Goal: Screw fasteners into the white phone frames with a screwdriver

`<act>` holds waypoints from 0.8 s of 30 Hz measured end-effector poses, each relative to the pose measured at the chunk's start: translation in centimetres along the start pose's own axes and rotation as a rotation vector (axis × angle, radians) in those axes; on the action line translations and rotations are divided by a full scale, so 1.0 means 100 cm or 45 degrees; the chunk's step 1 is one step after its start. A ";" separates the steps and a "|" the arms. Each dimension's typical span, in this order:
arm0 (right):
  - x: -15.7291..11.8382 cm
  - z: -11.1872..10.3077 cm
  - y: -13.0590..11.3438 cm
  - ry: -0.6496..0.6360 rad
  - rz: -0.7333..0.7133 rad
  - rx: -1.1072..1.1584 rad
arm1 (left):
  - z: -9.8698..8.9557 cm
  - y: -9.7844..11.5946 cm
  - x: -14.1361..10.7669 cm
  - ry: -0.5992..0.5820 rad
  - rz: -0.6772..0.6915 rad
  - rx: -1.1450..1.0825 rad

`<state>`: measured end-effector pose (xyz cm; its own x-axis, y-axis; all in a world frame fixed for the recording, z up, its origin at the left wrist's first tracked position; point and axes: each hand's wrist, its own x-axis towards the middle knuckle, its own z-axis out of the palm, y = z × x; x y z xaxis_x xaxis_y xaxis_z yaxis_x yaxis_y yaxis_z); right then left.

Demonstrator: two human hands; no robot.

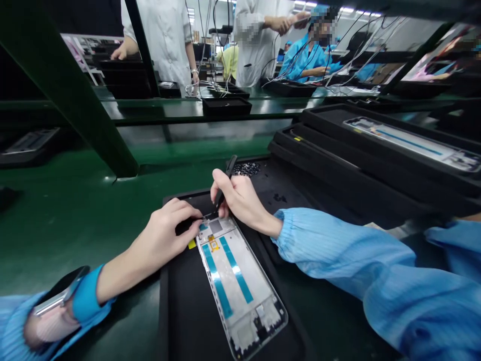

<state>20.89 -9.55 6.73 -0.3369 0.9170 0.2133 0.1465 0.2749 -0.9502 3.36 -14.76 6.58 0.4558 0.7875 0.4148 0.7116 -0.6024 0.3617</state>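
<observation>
A silver phone mid-frame (240, 250) with two teal strips and an orange flex piece lies in a black foam tray (180, 311). My left hand (169, 230) is at its upper left corner, thumb and index finger pinched there; whatever lies between the fingertips is too small to name. My right hand (240, 200) grips black tweezers (231, 165), their tips pointing down at the top edge of the frame. The tips themselves are mostly hidden by the fingers. Beside my left fingertips a yellow tab (192, 244) shows at the frame's edge.
Small black parts (246, 169) lie heaped on a dark tray behind my right hand. Stacked black trays (338, 150) stand at the right, another phone frame (413, 143) on top. A green post (90, 115) rises at the left. Co-workers (158, 40) are across the bench.
</observation>
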 end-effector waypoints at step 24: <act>-0.005 -0.011 -0.001 -0.190 -0.050 -0.009 | -0.001 0.001 0.010 -0.050 0.030 0.025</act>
<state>22.09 -9.73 6.93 -0.4766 0.8528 0.2136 0.1368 0.3120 -0.9402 3.88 -14.01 7.10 0.4929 0.7777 0.3901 0.7105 -0.6186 0.3355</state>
